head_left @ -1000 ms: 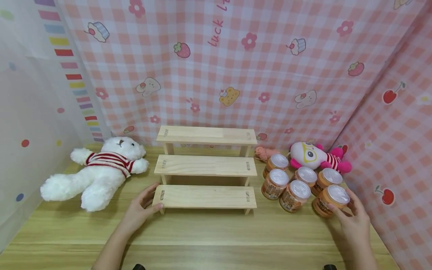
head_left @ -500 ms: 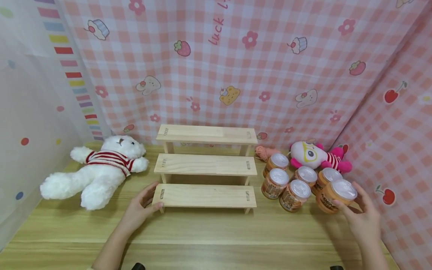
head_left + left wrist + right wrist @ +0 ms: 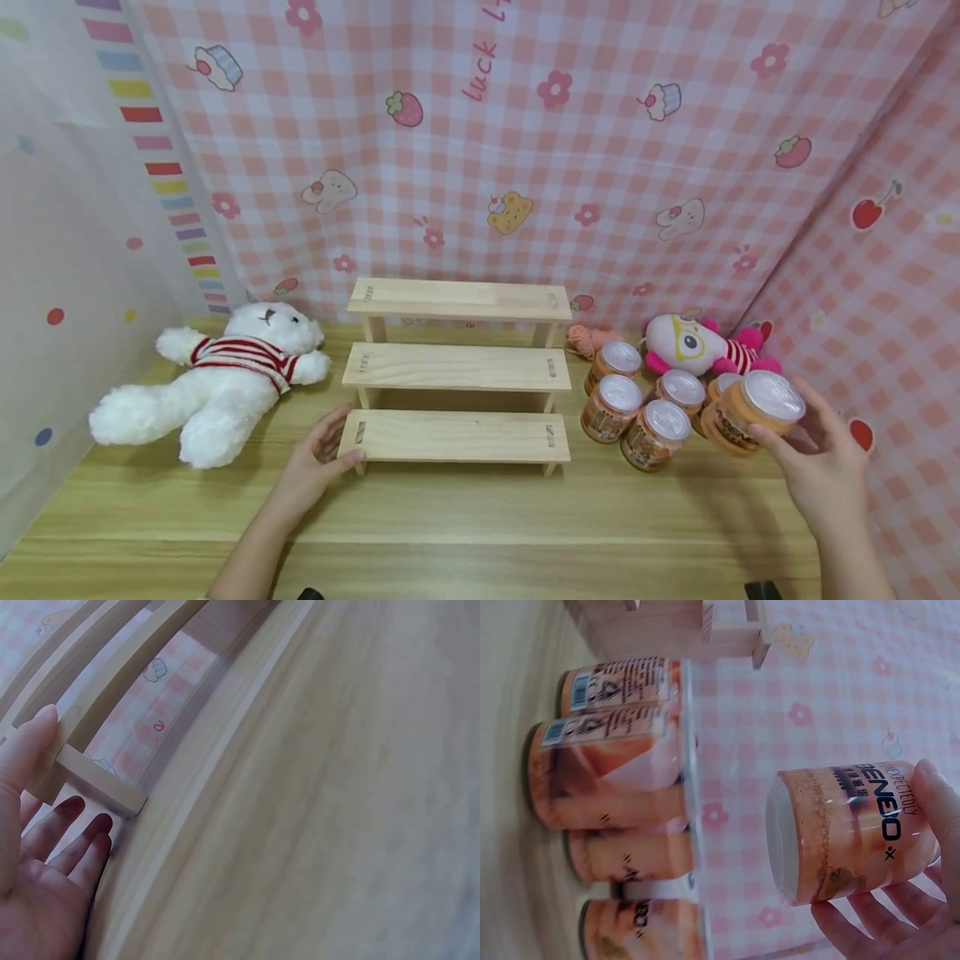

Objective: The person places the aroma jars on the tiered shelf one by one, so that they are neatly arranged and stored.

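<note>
A three-step wooden display stand (image 3: pixel 457 435) stands mid-table, its steps bare. My left hand (image 3: pixel 306 473) holds the left end of its lowest step, thumb at the front edge. The left wrist view has the thumb (image 3: pixel 36 739) against the plank end, while the other fingers reach under and behind it, partly hidden. At the right, my right hand (image 3: pixel 831 479) grips an orange-labelled jar (image 3: pixel 847 832) with a clear lid, raised off the table. Several similar jars (image 3: pixel 649 446) stand grouped just left of it; one is partly covered by the raised jar.
A white teddy bear (image 3: pixel 240 358) in a striped sweater lies left of the stand. Behind the jars are a pink plush toy (image 3: pixel 686 346) and a peach yarn bundle (image 3: pixel 588 340). Checked cloth (image 3: pixel 465 167) hangs at the back and right of the wooden table (image 3: pixel 450 525).
My right hand has lifted the jar off the table and carried it up and slightly right. The left hand and the stand have stayed in place.
</note>
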Tool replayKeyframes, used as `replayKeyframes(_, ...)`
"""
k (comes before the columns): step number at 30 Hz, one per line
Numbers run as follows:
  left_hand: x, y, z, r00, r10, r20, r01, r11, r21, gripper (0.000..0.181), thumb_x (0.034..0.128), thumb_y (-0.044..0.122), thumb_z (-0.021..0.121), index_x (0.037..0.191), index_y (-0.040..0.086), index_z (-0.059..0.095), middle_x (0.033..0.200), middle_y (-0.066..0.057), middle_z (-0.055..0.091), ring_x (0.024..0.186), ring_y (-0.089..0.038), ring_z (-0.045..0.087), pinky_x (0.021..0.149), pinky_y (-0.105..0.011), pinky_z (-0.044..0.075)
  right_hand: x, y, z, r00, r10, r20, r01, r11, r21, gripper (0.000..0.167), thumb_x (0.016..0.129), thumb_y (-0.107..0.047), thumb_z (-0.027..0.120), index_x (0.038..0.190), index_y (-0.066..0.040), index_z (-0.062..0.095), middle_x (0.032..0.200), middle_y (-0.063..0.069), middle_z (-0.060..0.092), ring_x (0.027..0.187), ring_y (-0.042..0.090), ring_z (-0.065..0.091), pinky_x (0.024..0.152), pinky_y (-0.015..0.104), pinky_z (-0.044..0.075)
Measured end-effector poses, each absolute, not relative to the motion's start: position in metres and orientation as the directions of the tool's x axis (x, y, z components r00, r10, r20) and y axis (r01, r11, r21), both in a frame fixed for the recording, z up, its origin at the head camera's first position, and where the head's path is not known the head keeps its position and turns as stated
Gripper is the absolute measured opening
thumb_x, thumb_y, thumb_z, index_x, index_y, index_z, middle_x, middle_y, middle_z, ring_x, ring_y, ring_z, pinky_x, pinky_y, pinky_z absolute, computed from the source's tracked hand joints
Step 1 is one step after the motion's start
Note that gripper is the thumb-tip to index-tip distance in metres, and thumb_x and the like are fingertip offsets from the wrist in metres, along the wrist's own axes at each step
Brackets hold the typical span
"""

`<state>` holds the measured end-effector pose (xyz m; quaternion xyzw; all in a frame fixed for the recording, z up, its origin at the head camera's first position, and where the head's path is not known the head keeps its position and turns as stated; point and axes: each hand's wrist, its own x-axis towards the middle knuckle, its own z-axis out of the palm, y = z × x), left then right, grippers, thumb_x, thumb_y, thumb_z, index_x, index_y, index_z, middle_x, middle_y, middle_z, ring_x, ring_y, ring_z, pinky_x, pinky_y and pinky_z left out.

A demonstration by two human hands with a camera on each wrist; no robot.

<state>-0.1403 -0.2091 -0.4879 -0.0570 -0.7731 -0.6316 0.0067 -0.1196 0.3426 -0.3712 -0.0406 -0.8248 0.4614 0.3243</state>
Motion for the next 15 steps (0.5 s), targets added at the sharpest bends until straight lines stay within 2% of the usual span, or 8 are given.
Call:
replayKeyframes(6, -0.14, -0.206, -0.489, -0.994, 0.08, 0.081, 0.092, 0.155, 0.984, 0.076, 0.0859, 0.008, 0.072, 0.148, 0.001, 0.029, 0.141, -0.025, 0.042, 0.128, -0.036, 0.039, 0.094, -0.011, 0.034, -0.125, 0.33, -0.354, -0.808, 0.313, 0.499, -0.263, 0.566, -0.781, 0.075, 0.071, 0.019, 0.074, 0.137, -0.008, 0.053, 0.113, -0.015, 0.061, 0.098, 0.003, 0.057, 0.075, 0.009, 0.046)
replayKeyframes(15, -0.138, -0.202, -0.487, -0.997, 0.055, 0.051, 0.057, 0.121, 0.991, 0.078, 0.0861, 0.01, 0.072, 0.149, 0.002, 0.027, 0.144, -0.025, 0.038, 0.13, -0.035, 0.037, 0.092, -0.01, 0.036, -0.137, 0.307, -0.337, -0.821, 0.201, 0.535, -0.378, 0.512, -0.772, 0.073, 0.072, 0.019, 0.073, 0.137, -0.006, 0.052, 0.12, -0.01, 0.061, 0.106, 0.003, 0.057, 0.076, 0.011, 0.048)
